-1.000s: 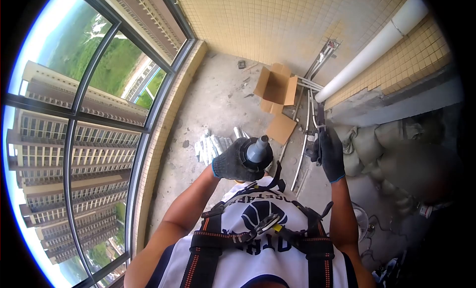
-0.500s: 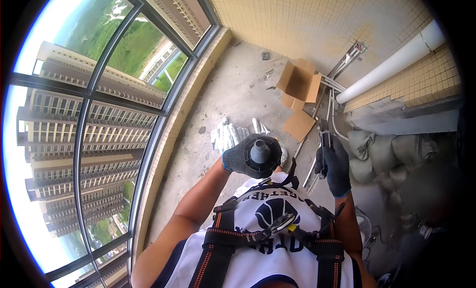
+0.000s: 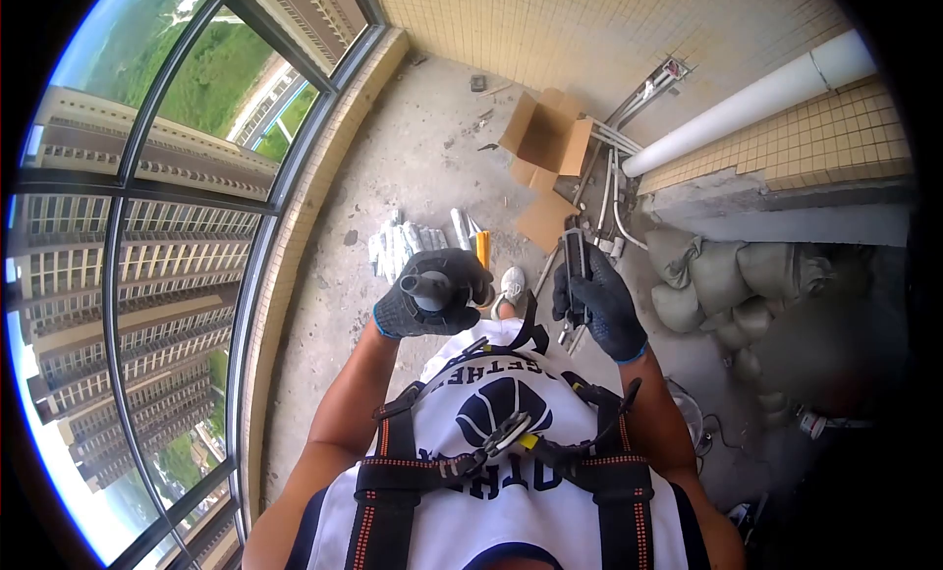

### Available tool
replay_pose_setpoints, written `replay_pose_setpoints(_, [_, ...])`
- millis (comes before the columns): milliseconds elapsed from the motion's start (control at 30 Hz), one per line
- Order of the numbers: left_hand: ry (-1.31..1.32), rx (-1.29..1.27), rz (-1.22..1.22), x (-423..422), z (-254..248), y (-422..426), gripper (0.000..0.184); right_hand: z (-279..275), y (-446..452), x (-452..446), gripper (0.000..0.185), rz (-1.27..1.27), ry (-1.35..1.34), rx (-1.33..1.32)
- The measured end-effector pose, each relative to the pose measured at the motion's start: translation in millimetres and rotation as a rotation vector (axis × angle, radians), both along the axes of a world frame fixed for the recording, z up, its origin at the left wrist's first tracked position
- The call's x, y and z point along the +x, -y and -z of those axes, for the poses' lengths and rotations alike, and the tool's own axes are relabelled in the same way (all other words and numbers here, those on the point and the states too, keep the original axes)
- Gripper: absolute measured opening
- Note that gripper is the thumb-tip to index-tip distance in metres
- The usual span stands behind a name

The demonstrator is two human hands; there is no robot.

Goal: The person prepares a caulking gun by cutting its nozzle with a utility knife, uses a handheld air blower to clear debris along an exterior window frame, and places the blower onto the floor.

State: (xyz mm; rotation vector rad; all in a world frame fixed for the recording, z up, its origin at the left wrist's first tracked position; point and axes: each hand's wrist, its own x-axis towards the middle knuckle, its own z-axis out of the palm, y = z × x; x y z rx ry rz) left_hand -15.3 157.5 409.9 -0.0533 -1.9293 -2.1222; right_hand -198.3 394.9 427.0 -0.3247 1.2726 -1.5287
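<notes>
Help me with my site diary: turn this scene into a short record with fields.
Left hand: gloved, holding a grey cone-shaped piece
Right hand: gloved, gripping a dark elongated tool
Wearing: black harness over a white top
Floor: open cardboard box, pale wrapped bundles
Picture's right: white pipe, stacked sacks
Picture's left: framed windows

Daylight is coming through a window (image 3: 122, 188) on the left, apartment blocks (image 3: 167, 310) and a green hillside (image 3: 211, 74) showing outside. A yellow tiled wall (image 3: 471, 35) is rising ahead, 1 white pipe (image 3: 751, 104) is slanting at right, and a concrete floor (image 3: 393, 148) is stretching below.
</notes>
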Motion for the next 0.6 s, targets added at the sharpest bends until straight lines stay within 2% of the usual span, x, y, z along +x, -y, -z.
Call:
replay_pose_setpoints(100, [0.039,-0.057,-0.144,9,12,-1,0.028,56,0,-8,0.041,0.076,0.051,-0.018])
replay_pose_setpoints(133, [-0.012,-0.013,-0.202,10,17,-3,0.027,70,3,-14,0.030,0.086,0.053,0.130])
replay_pose_setpoints(233, [0.256,0.021,-0.377,24,24,-2,0.030,190,-14,-23,0.022,0.246,0.282,0.335])
replay_pose_setpoints(300, [0.170,-0.001,-0.510,33,32,-3,0.041,265,-27,-24,0.021,0.310,0.356,0.365])
replay_pose_setpoints(367, [0.121,-0.008,-0.547,43,40,4,0.044,327,-42,-33,0.022,0.352,0.534,0.250])
replay_pose_setpoints(433, [0.134,-0.046,-0.643,50,35,4,0.042,339,-32,-45,0.021,0.531,0.608,0.271])
replay_pose_setpoints(500, [0.198,0.029,-0.765,52,21,-1,0.041,343,-30,-65,0.028,0.506,0.322,0.738])
replay_pose_setpoints(567, [0.213,0.034,-0.796,55,17,2,0.037,419,-42,-76,0.052,0.545,0.109,0.860])
replay_pose_setpoints(600, [0.188,0.107,-0.817,56,15,3,0.037,392,-26,-70,0.062,0.472,-0.083,0.856])
